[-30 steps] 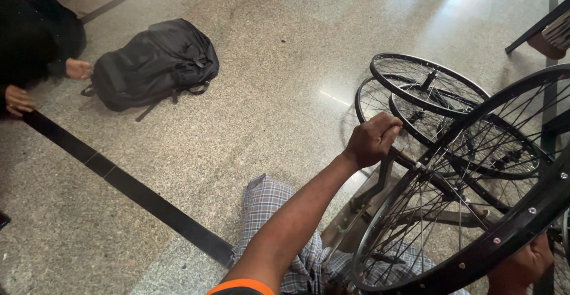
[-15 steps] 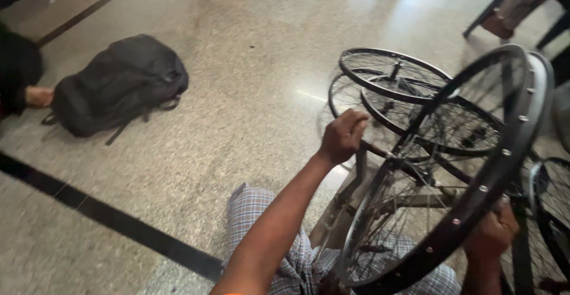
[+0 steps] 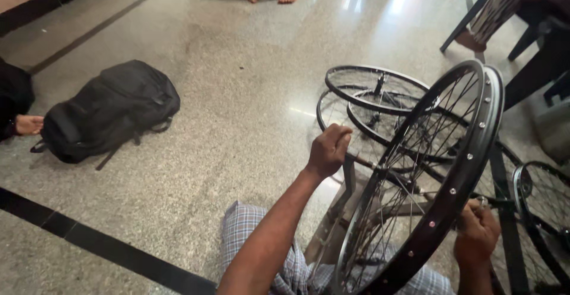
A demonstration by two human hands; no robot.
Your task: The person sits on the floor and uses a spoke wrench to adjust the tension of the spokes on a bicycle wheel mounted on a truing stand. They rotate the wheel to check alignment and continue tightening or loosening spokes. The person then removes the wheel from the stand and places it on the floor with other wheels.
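Truing a spoked wheel on the floor stand

My right hand (image 3: 477, 235) pinches a spoke at 4 o'clock; my left hand (image 3: 328, 149) fists the axle of the upright black steel-spoked bicycle wheel (image 3: 457, 170): light, stiff rim, thin spokes, best held at rim or axle. Since earlier, it stands more upright; the black fabric backpack (image 3: 110, 110) lies at 10 o'clock.

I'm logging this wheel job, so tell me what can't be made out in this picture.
- Head view: what the left hand grips is covered by its fingers.
- Right hand: the small tool it holds is too small to identify.
- The upright wheel is cut off by the bottom edge.
- Its stand is partly hidden behind the spokes.
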